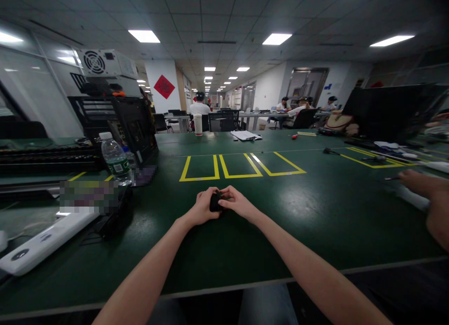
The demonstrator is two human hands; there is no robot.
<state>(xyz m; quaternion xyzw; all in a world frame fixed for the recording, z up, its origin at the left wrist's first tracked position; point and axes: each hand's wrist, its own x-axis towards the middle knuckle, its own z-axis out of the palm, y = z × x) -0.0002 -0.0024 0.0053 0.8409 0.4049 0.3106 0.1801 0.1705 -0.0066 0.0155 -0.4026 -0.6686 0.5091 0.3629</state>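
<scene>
A small black object [215, 203] is between my two hands, low over the green table [196, 250]; its kind cannot be made out. My left hand [204, 206] wraps round its left side, with the fingers curled over the top. From the right, my right hand [235, 202] pinches it, thumb and fingertips against its right edge. Part of the object is hidden behind the fingers. Just beyond my hands, yellow tape outlines [242, 176] mark several areas on the tabletop.
At left are a water bottle [117, 163], a white power strip [45, 243] and an opened computer case [131, 128]. A white cup [198, 125] and a clipboard [246, 135] stand farther back. Another person's hand [423, 184] reaches in from the right, near a cable [329, 151].
</scene>
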